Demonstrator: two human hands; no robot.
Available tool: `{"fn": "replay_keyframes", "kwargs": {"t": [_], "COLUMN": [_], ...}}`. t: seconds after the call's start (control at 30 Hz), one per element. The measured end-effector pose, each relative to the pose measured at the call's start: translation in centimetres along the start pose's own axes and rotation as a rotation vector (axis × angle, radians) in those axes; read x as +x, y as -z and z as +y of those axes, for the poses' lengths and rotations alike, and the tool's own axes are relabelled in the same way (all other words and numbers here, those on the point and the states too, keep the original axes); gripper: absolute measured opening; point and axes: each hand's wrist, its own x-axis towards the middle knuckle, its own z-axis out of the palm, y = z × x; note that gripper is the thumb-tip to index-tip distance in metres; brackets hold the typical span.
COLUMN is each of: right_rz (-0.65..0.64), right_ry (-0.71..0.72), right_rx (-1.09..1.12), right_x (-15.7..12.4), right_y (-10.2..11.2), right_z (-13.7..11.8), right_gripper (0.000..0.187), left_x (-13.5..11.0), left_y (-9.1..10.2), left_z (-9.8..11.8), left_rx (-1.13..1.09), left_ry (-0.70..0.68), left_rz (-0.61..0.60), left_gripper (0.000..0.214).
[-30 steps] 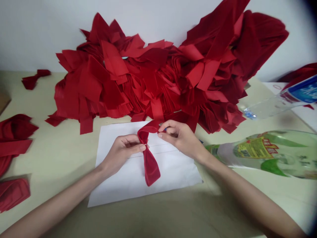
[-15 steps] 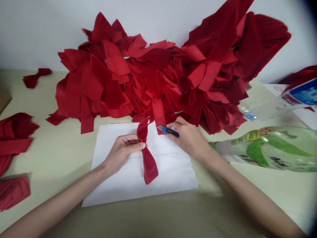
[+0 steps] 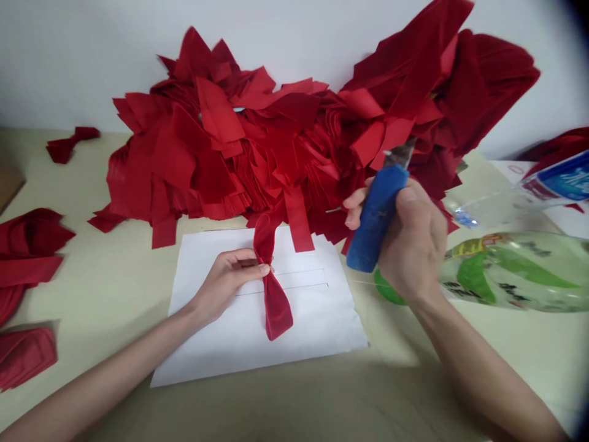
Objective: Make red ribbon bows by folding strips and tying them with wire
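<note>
The person's left hand (image 3: 224,290) pinches a red velvet ribbon (image 3: 278,314) tight between the thumb and fingers, right at the ribbon's narrow middle. One end of the ribbon sticks up in a soft loop, and the other end hangs down in a wide tail. The ribbon lies on a white sheet of paper (image 3: 317,334), and the paper has two thin straight lines on it, side by side.

The right hand (image 3: 411,240) is up off the paper and closed in a firm fist around a blue utility knife (image 3: 376,218). The little metal blade points up, but it is blurry. A big green and clear plastic bottle (image 3: 515,273) lies on its side on the worktop (image 3: 83,184), just past the right hand. Behind it is a clear plastic bottle (image 3: 488,205) with a blue label, lying down too.

On the left side of the worktop are folded red cloth pieces (image 3: 27,248), and a small red bow shape (image 3: 69,144) sits farther back. A huge heap of cut red ribbon strips (image 3: 257,147) fills the back of the worktop — it is piled right up against the white wall (image 3: 69,61), and one strip hangs down onto the paper.
</note>
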Motion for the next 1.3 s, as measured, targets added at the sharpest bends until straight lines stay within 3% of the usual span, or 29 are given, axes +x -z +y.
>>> {"fn": "replay_keyframes", "kwargs": {"t": [0.07,0.23,0.3,0.47,0.53,0.67,0.9,1.1,1.3], "right_rz": [-0.146,-0.866,-0.987,-1.229,-1.256,-1.181,-1.110,-1.065,-0.943], "right_ry": [-0.029,-0.208,-0.250,-0.514,-0.503,-0.429,-0.269,-0.012,-0.032], "right_rx": [0.049,-0.069,-0.123,-0.071,-0.059,-0.099,-0.568,-0.839,-0.886], "right_x": [0.1,-0.1,-0.4,-0.9,-1.0,-1.2,-1.5,-2.3,-2.7], "right_y": [0.4,0.6,0.2,-0.7,-0.6,-0.2,-0.3,-0.7,-0.9], "right_z": [-1.0,-0.8,-0.1,0.5,0.4,0.7,1.3,0.9,0.9], "right_gripper": [0.030,0.028,0.029,0.040,0.042,0.029,0.029,0.018,0.019], "left_x": [0.0,0.2,0.3,0.4,0.4,0.5,0.4,0.1,0.0], "left_y": [0.0,0.1,0.2,0.6,0.7,0.8,0.7,0.2,0.0], "left_z": [-0.1,-0.1,0.0,0.3,0.4,0.4,0.7,0.9,0.8], "left_rx": [0.003,-0.028,-0.034,0.019,0.047,0.084,0.217,0.287,0.276], "left_ry": [-0.004,-0.018,-0.040,-0.052,-0.046,-0.052,-0.066,-0.095,-0.082], "left_rz": [-0.002,0.007,0.004,-0.015,-0.033,-0.049,-0.027,0.031,0.074], "left_gripper": [0.004,0.003,0.003,0.006,0.007,0.006,0.007,0.008,0.009]}}
